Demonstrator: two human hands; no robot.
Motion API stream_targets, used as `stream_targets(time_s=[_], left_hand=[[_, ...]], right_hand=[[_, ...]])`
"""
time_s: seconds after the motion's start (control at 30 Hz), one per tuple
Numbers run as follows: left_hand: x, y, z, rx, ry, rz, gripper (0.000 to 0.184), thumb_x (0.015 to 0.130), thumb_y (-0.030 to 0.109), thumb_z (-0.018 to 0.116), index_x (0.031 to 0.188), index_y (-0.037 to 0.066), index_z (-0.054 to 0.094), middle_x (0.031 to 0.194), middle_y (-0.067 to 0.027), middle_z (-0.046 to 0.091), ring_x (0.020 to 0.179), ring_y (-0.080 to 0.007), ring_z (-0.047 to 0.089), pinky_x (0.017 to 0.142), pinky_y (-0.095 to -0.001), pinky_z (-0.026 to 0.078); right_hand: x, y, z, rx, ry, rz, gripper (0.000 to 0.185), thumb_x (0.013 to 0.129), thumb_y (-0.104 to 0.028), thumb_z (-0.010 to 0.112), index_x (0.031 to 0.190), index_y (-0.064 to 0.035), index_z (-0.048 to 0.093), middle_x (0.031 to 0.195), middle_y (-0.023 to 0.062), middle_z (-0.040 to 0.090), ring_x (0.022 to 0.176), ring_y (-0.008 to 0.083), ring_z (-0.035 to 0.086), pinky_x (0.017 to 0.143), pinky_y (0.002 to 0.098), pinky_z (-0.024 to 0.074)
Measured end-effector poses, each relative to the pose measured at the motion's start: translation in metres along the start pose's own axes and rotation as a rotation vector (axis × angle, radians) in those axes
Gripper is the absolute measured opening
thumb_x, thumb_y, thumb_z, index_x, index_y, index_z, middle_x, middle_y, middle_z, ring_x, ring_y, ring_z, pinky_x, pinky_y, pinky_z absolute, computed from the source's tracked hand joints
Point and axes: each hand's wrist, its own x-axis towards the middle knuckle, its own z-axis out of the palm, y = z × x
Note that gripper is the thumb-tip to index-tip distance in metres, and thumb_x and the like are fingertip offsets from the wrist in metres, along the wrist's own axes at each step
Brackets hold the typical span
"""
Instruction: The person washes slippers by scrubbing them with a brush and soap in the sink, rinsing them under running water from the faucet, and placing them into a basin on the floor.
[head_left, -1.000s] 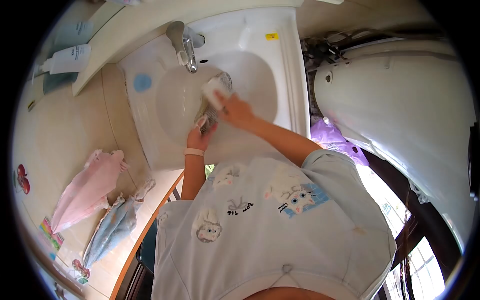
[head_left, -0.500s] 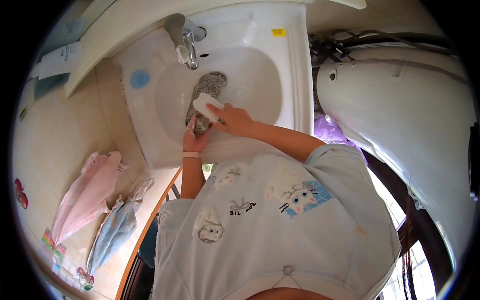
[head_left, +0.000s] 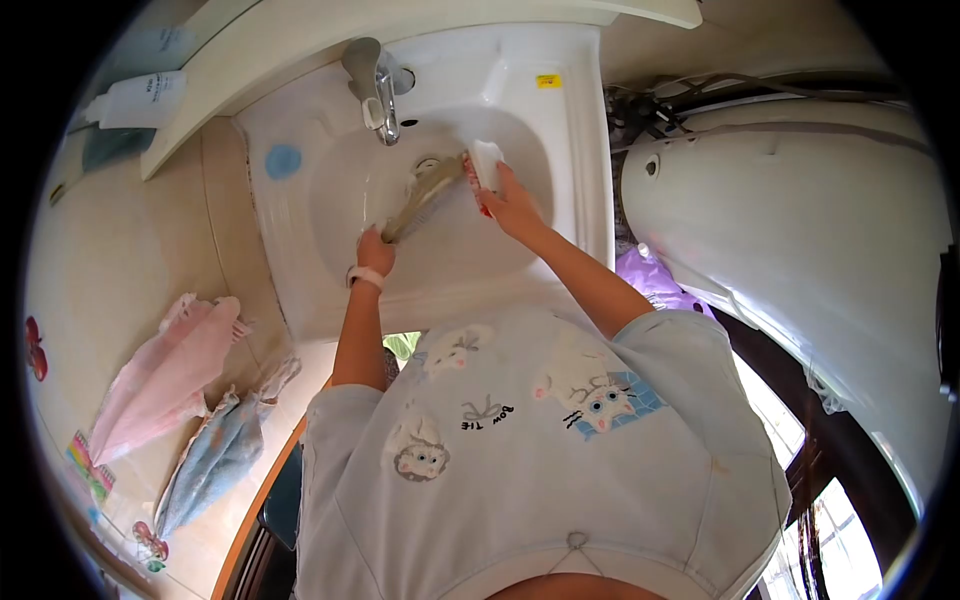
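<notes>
The shoe [head_left: 424,197] lay edge-on in the sink [head_left: 338,215], its long axis running forward and rightward from my left hand [head_left: 373,252]. That hand was the nearer one — clamped on the shoe's near end, arm reaching almost straight ahead. My right hand [head_left: 514,208] gripped the brush [head_left: 487,166] just right of the far end, bristles facing the shoe — contact I could not tell. My right forearm slanted forward and leftward.

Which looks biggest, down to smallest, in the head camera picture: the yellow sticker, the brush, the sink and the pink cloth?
1. Sink
2. Pink cloth
3. Brush, partly covered by the right hand
4. Yellow sticker
</notes>
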Motion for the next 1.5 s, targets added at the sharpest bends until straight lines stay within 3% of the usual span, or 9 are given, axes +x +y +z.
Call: stream_targets(time_s=[0.03,0.17,0.37,0.43,0.63,0.73,0.93,1.23,1.5], left_hand=[[-0.001,0.019,-0.005,0.52,0.17,0.058,0.033,0.071,0.006,0.061,0.103,0.01,0.061,0.11,-0.0043,0.059,0.109,-0.0241,0.048,0.092,-0.0434,0.036],[-0.009,0.04,-0.019,0.852,0.275,0.299,0.038,0.069,0.006,0.058,0.106,0.017,0.061,0.112,-0.0028,0.058,0.114,-0.0287,0.044,0.096,-0.0516,0.029],[0.025,0.052,-0.064,0.199,0.106,0.496,0.031,0.08,0.018,0.051,0.11,0.016,0.058,0.109,-0.0011,0.06,0.111,-0.0169,0.049,0.093,-0.0435,0.031],[-0.013,0.122,-0.093,-0.696,0.263,0.281,0.025,0.084,0.01,0.047,0.101,0.003,0.063,0.097,-0.0089,0.064,0.089,-0.0192,0.059,0.084,-0.0294,0.043],[-0.003,0.156,-0.101,-1.035,0.368,0.198,0.023,0.082,0.007,0.052,0.098,-0.008,0.06,0.094,-0.0138,0.063,0.083,-0.0155,0.059,0.078,-0.028,0.045],[0.005,0.161,-0.097,-1.096,0.4,0.182,0.021,0.08,0.006,0.055,0.097,-0.006,0.061,0.091,-0.0125,0.063,0.078,-0.0161,0.059,0.075,-0.027,0.046],[0.016,0.16,-0.099,-1.044,0.362,0.227,0.023,0.082,0.018,0.055,0.096,0.002,0.063,0.091,-0.0071,0.062,0.08,-0.0129,0.057,0.065,-0.0236,0.041],[0.01,0.177,-0.113,-1.026,0.354,0.164,0.024,0.082,0.016,0.056,0.097,-0.002,0.062,0.094,-0.0077,0.062,0.078,-0.0132,0.055,0.072,-0.023,0.042],[0.015,0.167,-0.112,-1.221,0.26,0.149,0.024,0.084,0.022,0.054,0.098,0.004,0.061,0.093,-0.0043,0.061,0.078,-0.0113,0.053,0.069,-0.0225,0.04]], right_hand=[[-0.005,0.003,-0.003,0.006,0.036,0.099,0.068,0.078,-0.035,0.052,0.131,-0.0021,0.026,0.095,0.0193,0.06,0.075,0.0274,0.06,0.07,0.0354,0.0456],[-0.029,0.019,-0.01,0.142,0.06,0.061,0.067,0.078,-0.034,0.053,0.131,-0.0027,0.027,0.092,0.0177,0.06,0.075,0.0265,0.06,0.069,0.0348,0.0457],[-0.04,0.059,0.009,0.413,0.092,0.123,0.058,0.08,-0.025,0.055,0.127,-0.0015,0.03,0.087,0.0149,0.059,0.074,0.0196,0.059,0.063,0.0299,0.0459],[-0.038,0.063,0.016,0.471,0.092,0.074,0.055,0.08,-0.021,0.055,0.126,-0.0011,0.031,0.085,0.013,0.059,0.072,0.0165,0.058,0.061,0.028,0.0454],[-0.046,0.026,0.014,0.541,0.064,0.095,0.053,0.081,-0.024,0.055,0.124,-0.0029,0.033,0.085,0.0115,0.059,0.071,0.0144,0.056,0.06,0.0271,0.0452],[-0.043,0.032,0.02,0.521,0.086,0.077,0.05,0.083,-0.027,0.053,0.125,-0.0091,0.033,0.072,0.0027,0.056,0.049,0.0083,0.047,0.036,0.023,0.0288],[-0.051,0.028,0.013,0.572,0.088,0.129,0.048,0.083,-0.028,0.051,0.125,-0.0104,0.034,0.073,0.0025,0.055,0.05,0.0084,0.048,0.036,0.0227,0.0293],[-0.057,0.022,0.011,0.654,0.036,0.155,0.054,0.081,-0.027,0.054,0.126,-0.0077,0.032,0.087,0.0082,0.056,0.06,0.0112,0.051,0.043,0.024,0.0371],[-0.063,0.024,0.011,0.631,0.03,0.205,0.054,0.08,-0.031,0.052,0.126,-0.0109,0.033,0.076,0.0061,0.055,0.05,0.0113,0.046,0.038,0.0252,0.0317]])
